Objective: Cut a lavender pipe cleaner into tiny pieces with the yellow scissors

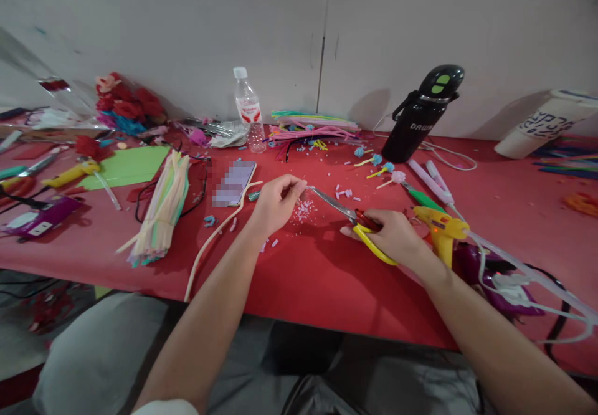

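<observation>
My right hand (395,237) grips a pair of scissors (334,203) by its yellow and red handles, the blades pointing left. At the blade tips, my left hand (280,200) is closed in a pinch between thumb and fingers. What it pinches is too small and too hidden to name. Below the tips lies a scatter of fine pale clippings (304,211) on the red tabletop (299,278). Short lilac pieces (344,193) lie around them. A long cream chenille stem (205,250) runs beside my left forearm.
Left of my hands are a phone (236,181) and a chenille stem bundle (161,209). A plastic bottle (250,113) and more stems (313,131) are behind. To the right are small fluffy-headed sticks (387,167), a black flask (418,119), a yellow glue gun (441,231) and cables.
</observation>
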`<state>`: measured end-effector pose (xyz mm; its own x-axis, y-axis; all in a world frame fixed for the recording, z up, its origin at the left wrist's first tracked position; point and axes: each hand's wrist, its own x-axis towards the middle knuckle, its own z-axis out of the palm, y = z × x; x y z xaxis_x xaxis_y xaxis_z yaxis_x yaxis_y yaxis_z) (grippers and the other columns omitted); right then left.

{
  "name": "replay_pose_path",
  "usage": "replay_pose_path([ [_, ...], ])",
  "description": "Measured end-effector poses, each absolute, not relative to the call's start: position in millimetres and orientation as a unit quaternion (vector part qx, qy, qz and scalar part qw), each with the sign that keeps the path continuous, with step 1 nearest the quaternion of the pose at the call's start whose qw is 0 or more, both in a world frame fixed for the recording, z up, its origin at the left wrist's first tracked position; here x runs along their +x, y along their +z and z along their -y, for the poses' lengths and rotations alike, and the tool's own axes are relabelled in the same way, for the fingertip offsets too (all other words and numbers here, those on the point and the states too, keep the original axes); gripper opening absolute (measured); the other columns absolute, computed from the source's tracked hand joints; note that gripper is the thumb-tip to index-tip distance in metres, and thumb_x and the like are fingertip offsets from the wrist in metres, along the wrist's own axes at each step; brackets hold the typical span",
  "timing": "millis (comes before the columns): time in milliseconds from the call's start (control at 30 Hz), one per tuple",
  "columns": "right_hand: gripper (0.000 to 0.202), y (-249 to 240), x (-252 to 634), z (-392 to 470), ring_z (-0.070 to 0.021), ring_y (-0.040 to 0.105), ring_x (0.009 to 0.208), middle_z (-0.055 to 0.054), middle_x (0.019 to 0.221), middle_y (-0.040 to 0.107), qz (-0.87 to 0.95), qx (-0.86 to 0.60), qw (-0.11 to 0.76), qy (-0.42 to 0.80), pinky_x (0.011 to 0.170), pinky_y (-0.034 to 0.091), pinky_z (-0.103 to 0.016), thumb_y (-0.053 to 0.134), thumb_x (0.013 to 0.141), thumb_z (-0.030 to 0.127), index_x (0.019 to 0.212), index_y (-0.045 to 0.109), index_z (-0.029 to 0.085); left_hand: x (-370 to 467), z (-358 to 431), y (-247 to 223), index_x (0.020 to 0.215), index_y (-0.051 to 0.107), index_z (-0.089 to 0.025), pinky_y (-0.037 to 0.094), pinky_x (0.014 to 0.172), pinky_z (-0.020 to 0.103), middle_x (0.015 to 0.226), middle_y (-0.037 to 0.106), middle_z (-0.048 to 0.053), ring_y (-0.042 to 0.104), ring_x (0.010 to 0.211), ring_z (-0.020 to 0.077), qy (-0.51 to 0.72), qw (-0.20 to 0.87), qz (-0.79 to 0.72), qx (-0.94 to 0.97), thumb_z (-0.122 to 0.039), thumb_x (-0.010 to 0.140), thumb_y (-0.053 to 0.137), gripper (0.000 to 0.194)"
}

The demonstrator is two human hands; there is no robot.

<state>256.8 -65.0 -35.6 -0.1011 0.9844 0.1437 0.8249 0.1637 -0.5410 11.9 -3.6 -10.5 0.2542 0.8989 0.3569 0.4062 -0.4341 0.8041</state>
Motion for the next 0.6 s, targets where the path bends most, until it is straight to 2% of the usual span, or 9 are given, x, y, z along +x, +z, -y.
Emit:
replay_pose_path([
  [333, 0.058, -34.4, 256.2, 64.9, -0.008, 0.021, 0.052, 0.005, 0.054, 0.024, 0.724, -0.622, 0.237, 0.181, 0.044, 0.018, -0.022, 0.062, 0.069, 0.064, 0.054, 0.031, 0.018, 11.9, 3.9, -10.5, 0.079, 0.063, -0.016, 0.041, 0.055, 0.021, 0.069, 0.066, 0.003, 0.055, 0.058, 0.0102, 0.422, 0.3, -0.443, 0.732, -0.042, 0.089, 0.05, 0.031],
  [600, 0.058, -33.6, 255.7, 66.3, -0.0086, 0.021, 0.053, 0.005, 0.054, 0.025, 0.717, -0.63, 0.243, 0.171, 0.044, 0.019, -0.023, 0.063, 0.068, 0.065, 0.057, 0.029, 0.019, 12.0, 3.7, -9.3, 0.077, 0.063, -0.015, 0.042, 0.054, 0.02, 0.069, 0.067, 0.003, 0.056, 0.057, 0.0091, 0.423, 0.293, -0.448, 0.731, -0.038, 0.089, 0.051, 0.029],
])
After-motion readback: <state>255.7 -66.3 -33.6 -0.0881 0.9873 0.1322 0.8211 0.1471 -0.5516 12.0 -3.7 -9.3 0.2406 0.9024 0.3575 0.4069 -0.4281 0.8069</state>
